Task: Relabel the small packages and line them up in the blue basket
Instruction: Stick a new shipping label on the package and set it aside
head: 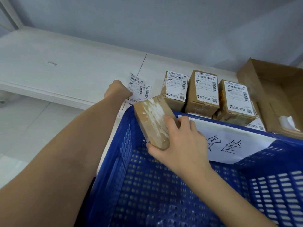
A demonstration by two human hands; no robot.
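My right hand [180, 143] grips a small brown package [153, 122] whose top shows white residue and no label; it is tilted over the far left corner of the blue basket [124, 145]. My left hand [117, 90] reaches past the basket to white shipping labels [139, 86] lying on the white table and pinches their near edge. Three labelled brown packages [176, 90], [204, 94], [236, 102] stand in a row behind the basket.
An open cardboard box [275, 95] sits at the far right beside the packages. A white paper sign with handwriting [229, 145] hangs inside the basket's far wall. The white table [65, 71] stretches left, with the wall behind.
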